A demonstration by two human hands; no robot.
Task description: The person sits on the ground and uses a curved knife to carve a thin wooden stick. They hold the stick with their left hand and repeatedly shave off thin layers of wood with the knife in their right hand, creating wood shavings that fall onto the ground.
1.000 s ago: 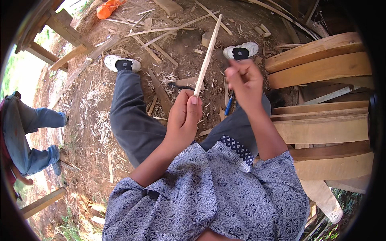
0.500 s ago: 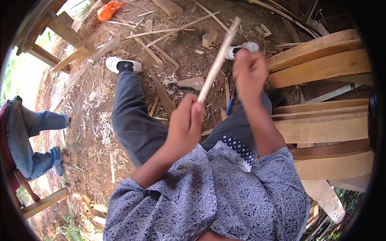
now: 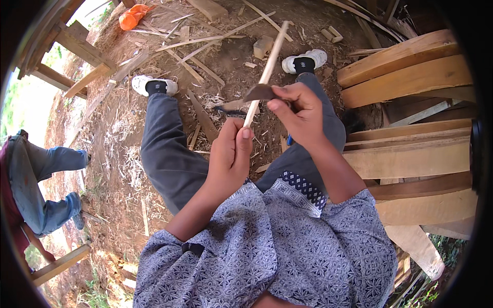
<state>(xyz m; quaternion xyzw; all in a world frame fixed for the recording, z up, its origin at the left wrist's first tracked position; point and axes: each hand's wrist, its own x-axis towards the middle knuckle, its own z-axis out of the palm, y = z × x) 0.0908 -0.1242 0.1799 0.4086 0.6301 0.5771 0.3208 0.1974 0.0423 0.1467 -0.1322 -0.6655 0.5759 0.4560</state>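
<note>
A slim pale wooden stick (image 3: 275, 55) slants up and away between my legs. My left hand (image 3: 228, 159) is closed round its near end, thumb along the top. Pinched in my right hand (image 3: 303, 114) is a curved brown piece of sandpaper (image 3: 261, 92), lying across the stick just beyond my left hand. The underside of the sandpaper is hidden, so I cannot tell how far it wraps round the wood. Below my right hand, part of a blue-handled tool (image 3: 289, 140) shows beside my right leg.
Curved wooden beams (image 3: 411, 161) are stacked close on my right. Wood offcuts (image 3: 208, 69) and shavings litter the dirt ground ahead, with an orange bag (image 3: 134, 17) at the far left. Another person (image 3: 43, 177) stands at the left, a hand near a wooden bar (image 3: 61, 264).
My right hand has come down and toward the stick from farther out, where it was blurred; the sandpaper now shows against the wood. My left hand keeps its hold, shifted slightly left.
</note>
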